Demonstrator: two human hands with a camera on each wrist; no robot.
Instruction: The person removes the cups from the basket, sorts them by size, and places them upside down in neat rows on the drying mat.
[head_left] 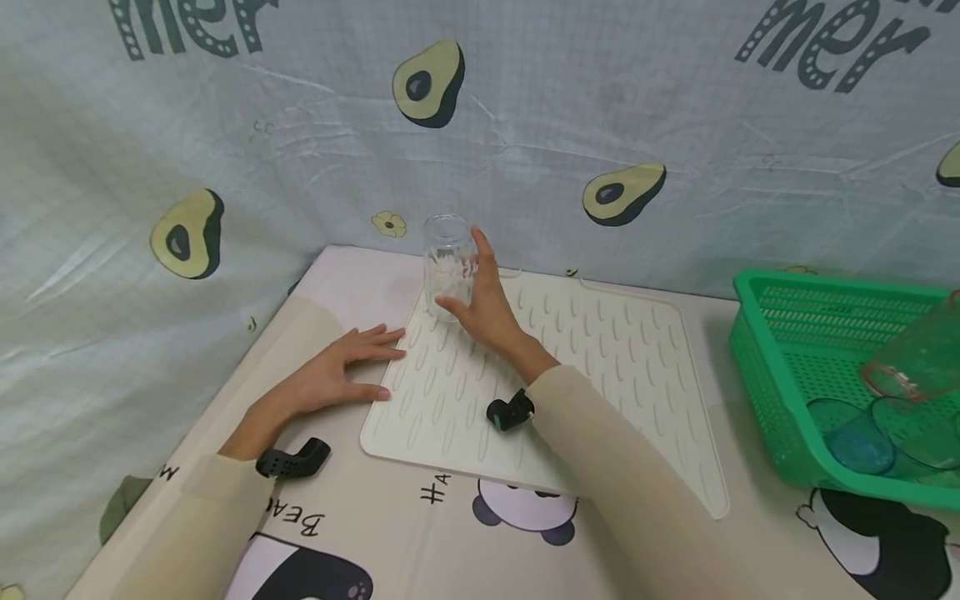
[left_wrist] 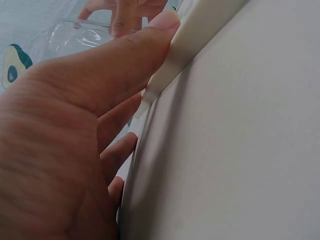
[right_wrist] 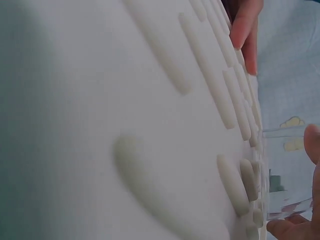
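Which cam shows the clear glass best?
Head view: it shows the clear glass from rim to base, only partly covered by the right hand. Left wrist view shows only part, behind the left hand. Right wrist view shows a slice near the right edge, partly behind the right hand.

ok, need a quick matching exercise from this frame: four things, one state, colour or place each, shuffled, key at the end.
1. clear glass
2. basket
3. mat
4. left hand

A. off-white, with raised ridges
B. fingers at the mat's left edge
C. green, with coloured glasses inside
D. held in the right hand

Pairs: 1-D, 2-C, 3-A, 4-B
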